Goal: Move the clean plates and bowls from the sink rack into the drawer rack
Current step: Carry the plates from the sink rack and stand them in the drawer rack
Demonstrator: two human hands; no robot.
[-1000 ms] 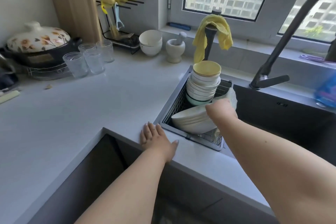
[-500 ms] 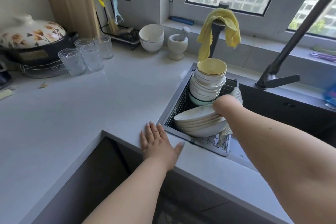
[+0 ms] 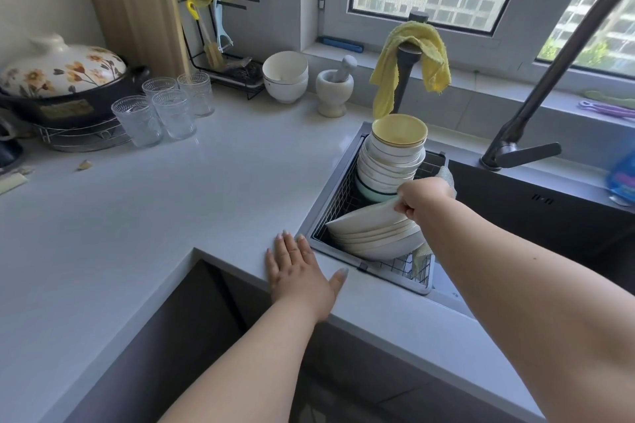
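A wire sink rack (image 3: 335, 203) sits in the left end of the sink. At its far end stands a tall stack of bowls (image 3: 391, 158) topped by a yellow one. In front of it several white plates (image 3: 372, 237) lie tilted in a stack. My right hand (image 3: 421, 197) pinches the far rim of the top plate, lifting that edge off the stack. My left hand (image 3: 302, 275) lies flat, fingers spread, on the counter edge beside the rack. The drawer rack is not in view.
A dark faucet (image 3: 536, 103) arches over the dark sink (image 3: 549, 216) on the right. A yellow cloth (image 3: 412, 62) hangs behind the rack. Several glasses (image 3: 165, 110), a flowered pot (image 3: 62, 79), white bowls (image 3: 285, 79) and a mortar (image 3: 335, 86) stand on the grey counter (image 3: 154, 216).
My right hand has closed on the far rim of the top plate and raised that edge. The left hand stays planted on the counter edge.
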